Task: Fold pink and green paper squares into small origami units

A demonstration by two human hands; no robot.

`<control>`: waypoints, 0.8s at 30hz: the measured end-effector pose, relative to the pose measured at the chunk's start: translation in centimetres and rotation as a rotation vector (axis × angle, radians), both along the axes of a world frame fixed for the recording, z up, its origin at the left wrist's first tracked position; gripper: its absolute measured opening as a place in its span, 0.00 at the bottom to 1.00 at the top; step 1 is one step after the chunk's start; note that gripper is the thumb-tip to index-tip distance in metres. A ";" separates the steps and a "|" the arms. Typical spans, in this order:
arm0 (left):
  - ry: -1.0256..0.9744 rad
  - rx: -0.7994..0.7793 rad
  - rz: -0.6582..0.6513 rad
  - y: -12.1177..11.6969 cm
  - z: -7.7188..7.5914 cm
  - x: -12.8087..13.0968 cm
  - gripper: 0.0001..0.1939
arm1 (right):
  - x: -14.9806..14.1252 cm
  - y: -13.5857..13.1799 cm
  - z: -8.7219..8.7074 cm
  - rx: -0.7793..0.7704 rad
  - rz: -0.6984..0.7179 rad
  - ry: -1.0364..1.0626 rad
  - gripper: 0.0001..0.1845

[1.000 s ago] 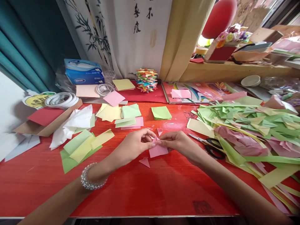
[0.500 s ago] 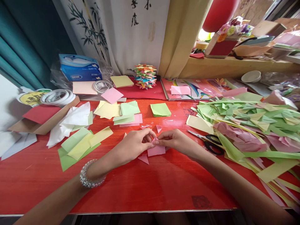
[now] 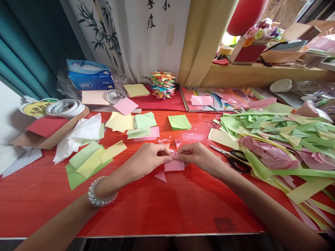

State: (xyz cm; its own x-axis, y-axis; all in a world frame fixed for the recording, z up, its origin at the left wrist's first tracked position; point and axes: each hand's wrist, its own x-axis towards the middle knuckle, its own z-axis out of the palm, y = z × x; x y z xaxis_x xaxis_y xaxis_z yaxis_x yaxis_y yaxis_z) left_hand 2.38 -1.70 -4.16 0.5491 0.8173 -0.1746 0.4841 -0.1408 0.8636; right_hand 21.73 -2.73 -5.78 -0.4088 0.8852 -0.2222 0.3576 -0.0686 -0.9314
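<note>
Both my hands meet at the middle of the red table, pinching a small folded piece of pink paper point(image 3: 173, 154) between thumbs and fingers. My left hand point(image 3: 150, 157) grips its left side, with a clear beaded bracelet on that wrist. On the other side, my right hand point(image 3: 195, 156) holds the right edge. Just below the fingertips lies a pink paper square point(image 3: 175, 166), partly covered by the hands. A pink folded triangle point(image 3: 161, 177) rests nearer to me, and another small pink piece point(image 3: 178, 143) lies beyond the fingers.
Black-handled scissors point(image 3: 237, 158) lie right of my right hand, beside a heap of green, yellow and pink paper strips point(image 3: 282, 132). Green squares point(image 3: 179, 122) sit ahead. At the back stands a multicoloured folded-paper stack point(image 3: 162, 85). Loose sheets point(image 3: 91, 160) lie to the left.
The pink piece in my fingers has gone from a raised point to a flatter shape, and my fingertips have spread slightly apart. Other things stay where they were.
</note>
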 end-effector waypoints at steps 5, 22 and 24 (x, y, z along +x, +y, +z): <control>-0.028 -0.034 0.006 0.3 -0.2 -0.1 0.13 | 0.2 0.1 0.6 -0.116 0.015 0.113 0.18; -0.002 -0.090 -0.041 0.4 -0.1 -0.4 0.12 | 0.2 -0.1 0.5 0.122 0.082 -0.131 0.20; -0.006 -0.082 -0.040 0.5 0.1 -0.4 0.12 | 0.1 -0.2 0.5 0.139 0.075 -0.151 0.19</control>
State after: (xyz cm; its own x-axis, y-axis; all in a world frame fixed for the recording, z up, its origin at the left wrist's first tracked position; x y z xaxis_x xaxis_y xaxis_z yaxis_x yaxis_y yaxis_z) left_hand 1.98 -1.22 -4.04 0.5824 0.7777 -0.2368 0.4742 -0.0883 0.8760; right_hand 21.83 -2.89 -5.33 -0.4459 0.8800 -0.1637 0.4931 0.0889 -0.8654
